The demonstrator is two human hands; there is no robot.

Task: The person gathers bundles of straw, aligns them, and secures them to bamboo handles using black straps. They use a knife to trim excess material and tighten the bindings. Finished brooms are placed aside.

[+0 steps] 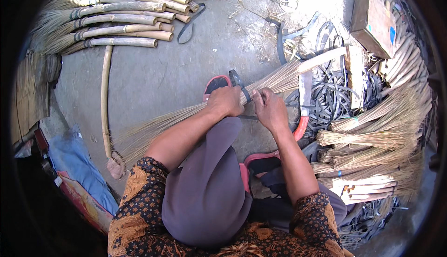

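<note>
Across my lap slants a long bundle of thin straw-coloured broom bristles (174,118), fanning out at lower left. At its upper right end shows a pale bamboo handle (322,59). My left hand (226,101) is closed round the bundle above my raised knee. Just right of it, a dark flat strap (240,84) loops over the bristles, its upper end curling free. My right hand (271,110) is pinched closed at the bundle beside this loop. A length of dark strap runs from below the left hand to the right hand; the fingers partly hide its end.
A knife with an orange handle (301,128) lies right of my right hand, beside a heap of dark straps (326,96). Bristle bundles (368,138) pile up at right, below a wooden box (374,24). Bamboo-handled brooms (123,23) lie at upper left; a mallet-like stick (106,94) lies below them.
</note>
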